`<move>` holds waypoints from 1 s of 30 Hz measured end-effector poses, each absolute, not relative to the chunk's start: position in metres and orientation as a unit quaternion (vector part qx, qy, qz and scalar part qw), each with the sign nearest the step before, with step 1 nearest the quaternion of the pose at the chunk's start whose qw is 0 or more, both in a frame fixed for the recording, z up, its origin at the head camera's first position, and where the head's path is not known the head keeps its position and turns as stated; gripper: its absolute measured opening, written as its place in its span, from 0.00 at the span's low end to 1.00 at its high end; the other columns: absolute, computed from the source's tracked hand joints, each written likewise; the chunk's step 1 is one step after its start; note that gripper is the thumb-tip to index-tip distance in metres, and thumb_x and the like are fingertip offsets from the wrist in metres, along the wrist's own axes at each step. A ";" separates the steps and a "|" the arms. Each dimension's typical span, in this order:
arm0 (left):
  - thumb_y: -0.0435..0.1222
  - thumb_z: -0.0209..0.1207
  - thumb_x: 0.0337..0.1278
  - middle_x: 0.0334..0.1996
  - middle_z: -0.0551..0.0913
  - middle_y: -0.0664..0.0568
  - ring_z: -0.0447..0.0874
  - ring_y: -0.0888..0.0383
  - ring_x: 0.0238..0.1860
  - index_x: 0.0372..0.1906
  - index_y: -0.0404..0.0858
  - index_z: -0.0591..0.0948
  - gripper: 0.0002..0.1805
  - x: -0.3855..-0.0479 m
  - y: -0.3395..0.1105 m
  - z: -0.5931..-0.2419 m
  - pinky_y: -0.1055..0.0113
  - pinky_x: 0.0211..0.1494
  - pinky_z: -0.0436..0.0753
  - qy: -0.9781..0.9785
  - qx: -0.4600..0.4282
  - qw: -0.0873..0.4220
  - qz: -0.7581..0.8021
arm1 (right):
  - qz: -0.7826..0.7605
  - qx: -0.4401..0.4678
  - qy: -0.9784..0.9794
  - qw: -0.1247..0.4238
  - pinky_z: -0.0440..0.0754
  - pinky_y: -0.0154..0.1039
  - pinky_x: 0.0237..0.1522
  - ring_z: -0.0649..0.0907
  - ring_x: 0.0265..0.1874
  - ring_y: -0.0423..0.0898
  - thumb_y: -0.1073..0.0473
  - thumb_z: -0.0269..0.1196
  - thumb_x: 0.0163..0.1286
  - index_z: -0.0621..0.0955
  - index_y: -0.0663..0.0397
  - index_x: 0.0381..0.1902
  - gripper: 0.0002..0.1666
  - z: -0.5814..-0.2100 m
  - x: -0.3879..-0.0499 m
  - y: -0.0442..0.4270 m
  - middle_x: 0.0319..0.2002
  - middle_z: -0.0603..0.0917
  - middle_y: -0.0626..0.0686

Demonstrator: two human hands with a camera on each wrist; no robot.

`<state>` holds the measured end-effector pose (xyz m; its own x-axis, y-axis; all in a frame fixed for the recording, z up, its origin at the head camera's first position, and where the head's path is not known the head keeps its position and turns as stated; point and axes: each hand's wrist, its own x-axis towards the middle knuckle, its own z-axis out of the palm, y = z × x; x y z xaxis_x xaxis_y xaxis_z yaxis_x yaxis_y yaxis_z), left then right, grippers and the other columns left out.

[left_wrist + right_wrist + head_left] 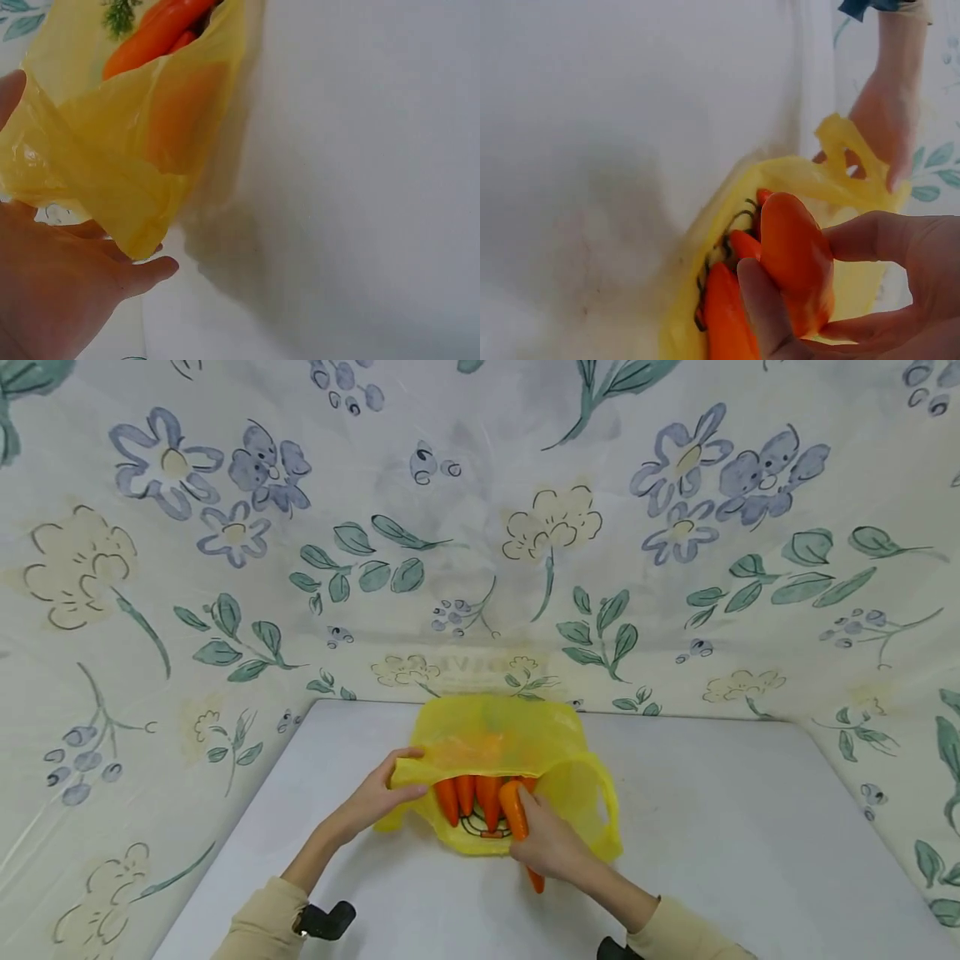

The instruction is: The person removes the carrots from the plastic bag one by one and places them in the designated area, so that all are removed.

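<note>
A yellow plastic bag point(495, 727) lies on the white table with its mouth facing me. Several orange carrots point(467, 795) show inside it, and a bit of green leafy top appears in the left wrist view. My left hand point(378, 797) holds the bag's left edge at the mouth, lifting the upper layer; a corner of the bag point(135, 217) hangs between thumb and fingers. At the mouth's right side, my right hand point(551, 839) grips one carrot point(795, 262) between thumb and fingers. That carrot's thick end points up and its tip sticks out below the hand.
The white table point(735, 827) stretches to both sides of the bag. Behind it rises a flower-patterned cloth point(480, 527). A loop handle of the bag point(611, 810) spreads out on the right. Dark wrist devices point(327, 921) sit at the cuffs of the beige sleeves.
</note>
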<state>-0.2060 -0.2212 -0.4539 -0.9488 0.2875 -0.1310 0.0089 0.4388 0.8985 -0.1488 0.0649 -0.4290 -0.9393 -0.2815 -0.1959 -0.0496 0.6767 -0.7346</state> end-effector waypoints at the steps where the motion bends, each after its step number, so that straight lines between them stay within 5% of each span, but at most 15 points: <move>1: 0.46 0.60 0.64 0.72 0.61 0.41 0.68 0.45 0.62 0.72 0.45 0.61 0.35 -0.206 -0.221 -0.454 0.52 0.64 0.73 0.838 0.090 0.136 0.520 | -0.390 -0.100 0.903 0.148 0.81 0.52 0.47 0.76 0.45 0.54 0.69 0.67 0.54 0.57 0.67 0.75 0.52 -0.426 -0.149 0.066 0.64 0.69 0.67; 6: 0.49 0.59 0.65 0.73 0.60 0.40 0.66 0.45 0.65 0.72 0.44 0.63 0.35 -0.209 -0.223 -0.455 0.45 0.68 0.70 0.843 0.091 0.145 0.510 | -0.384 -0.123 0.902 0.152 0.82 0.49 0.44 0.77 0.43 0.53 0.69 0.67 0.53 0.57 0.69 0.74 0.52 -0.412 -0.150 0.073 0.63 0.71 0.67; 17: 0.49 0.58 0.66 0.66 0.69 0.44 0.71 0.49 0.57 0.68 0.47 0.68 0.28 -0.210 -0.224 -0.458 0.57 0.61 0.74 0.837 0.092 0.153 0.518 | -0.358 -0.151 0.901 0.191 0.80 0.48 0.41 0.75 0.36 0.50 0.69 0.69 0.55 0.65 0.66 0.70 0.44 -0.397 -0.147 0.081 0.44 0.77 0.56; 30: 0.50 0.58 0.66 0.67 0.69 0.44 0.70 0.47 0.61 0.68 0.47 0.68 0.29 -0.210 -0.225 -0.462 0.47 0.65 0.72 0.840 0.091 0.165 0.510 | -0.346 -0.142 0.900 0.224 0.81 0.53 0.48 0.76 0.41 0.51 0.66 0.70 0.57 0.63 0.62 0.73 0.48 -0.382 -0.138 0.091 0.59 0.77 0.59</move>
